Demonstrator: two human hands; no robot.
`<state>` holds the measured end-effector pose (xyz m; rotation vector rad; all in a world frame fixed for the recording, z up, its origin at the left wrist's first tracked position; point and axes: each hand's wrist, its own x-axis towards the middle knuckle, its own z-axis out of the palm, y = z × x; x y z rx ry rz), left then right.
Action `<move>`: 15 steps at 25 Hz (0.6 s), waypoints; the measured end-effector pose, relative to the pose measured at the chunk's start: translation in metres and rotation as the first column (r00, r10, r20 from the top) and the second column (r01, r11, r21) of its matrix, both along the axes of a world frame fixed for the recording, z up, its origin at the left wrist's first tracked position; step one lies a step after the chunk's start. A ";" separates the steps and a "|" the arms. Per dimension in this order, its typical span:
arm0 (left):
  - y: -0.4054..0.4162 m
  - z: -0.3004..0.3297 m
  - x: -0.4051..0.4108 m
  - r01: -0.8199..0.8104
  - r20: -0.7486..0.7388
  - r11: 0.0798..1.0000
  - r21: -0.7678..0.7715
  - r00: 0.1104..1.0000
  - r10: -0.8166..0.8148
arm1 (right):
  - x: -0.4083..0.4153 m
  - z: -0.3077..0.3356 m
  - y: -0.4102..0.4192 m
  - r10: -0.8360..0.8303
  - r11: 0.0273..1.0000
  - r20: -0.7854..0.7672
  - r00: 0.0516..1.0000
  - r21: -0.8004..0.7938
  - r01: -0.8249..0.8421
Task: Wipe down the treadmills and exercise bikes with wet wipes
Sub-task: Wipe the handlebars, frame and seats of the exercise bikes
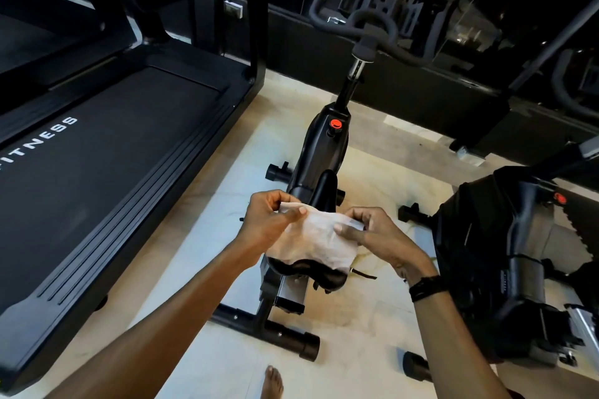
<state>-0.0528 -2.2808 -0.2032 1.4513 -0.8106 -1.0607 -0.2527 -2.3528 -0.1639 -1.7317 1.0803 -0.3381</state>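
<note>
Exercise bike (319, 152) mid-floor as landmark, treadmill (107, 152) just beside it to the left, second bike (505, 256) to its right, wet wipe (316, 241) over its saddle (311, 269), left hand (270, 220) and right hand (377, 233) at the wipe's edges, bare foot (274, 382) nearer than its rear stabiliser.

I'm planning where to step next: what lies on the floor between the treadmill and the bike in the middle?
In the head view, only bare pale floor lies between the treadmill and the middle bike; its black stabiliser foot pokes into that strip.
</note>
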 end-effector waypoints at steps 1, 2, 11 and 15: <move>-0.001 -0.002 0.001 -0.013 0.025 1.000 0.009 1.000 0.012 | 0.000 -0.001 0.000 -0.047 0.999 0.045 0.998 0.016 0.046; -0.002 -0.003 0.000 -0.018 0.037 1.000 0.012 0.999 0.018 | 0.000 -0.002 0.000 -0.093 0.995 0.088 0.992 0.047 0.089; -0.004 -0.001 -0.012 -0.114 0.105 0.993 -0.024 0.988 0.115 | 0.021 -0.031 0.009 -0.357 0.902 0.171 0.918 -0.193 0.386; -0.002 0.006 -0.029 -0.063 0.118 0.994 -0.088 0.990 0.073 | 0.036 -0.030 0.023 -0.297 0.891 0.223 0.928 -0.285 0.354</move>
